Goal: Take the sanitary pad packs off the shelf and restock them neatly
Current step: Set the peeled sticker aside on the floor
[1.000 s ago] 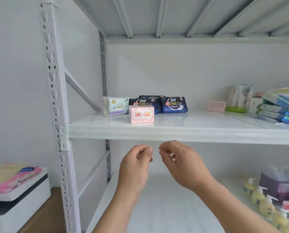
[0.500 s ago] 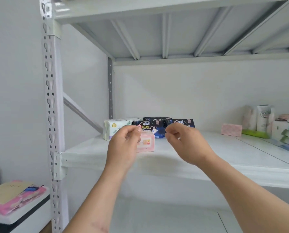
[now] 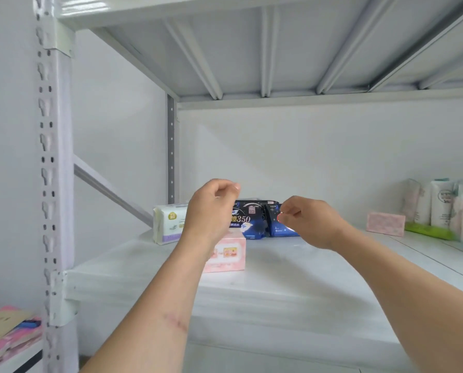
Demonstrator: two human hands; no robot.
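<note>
Several sanitary pad packs sit at the back left of the white shelf board (image 3: 279, 281): a white and purple pack (image 3: 168, 224), a dark blue pack marked 350 (image 3: 248, 219) and a second blue pack (image 3: 273, 226). A pink pack (image 3: 230, 254) stands in front of them. My left hand (image 3: 211, 208) hovers over the pink pack with curled fingers and holds nothing. My right hand (image 3: 305, 222) is raised in front of the second blue pack, fingers curled, thumb against forefinger. Whether it touches that pack I cannot tell.
Another pink pack (image 3: 385, 223) lies further right on the shelf, beside white tubes and pouches (image 3: 440, 205) and a green pack (image 3: 427, 230). The perforated upright post (image 3: 52, 184) stands at left. Pink packs (image 3: 9, 335) lie on a low white box at bottom left.
Both hands have risen from below the shelf edge to over the shelf, now in front of the packs. The view has tilted up and come closer.
</note>
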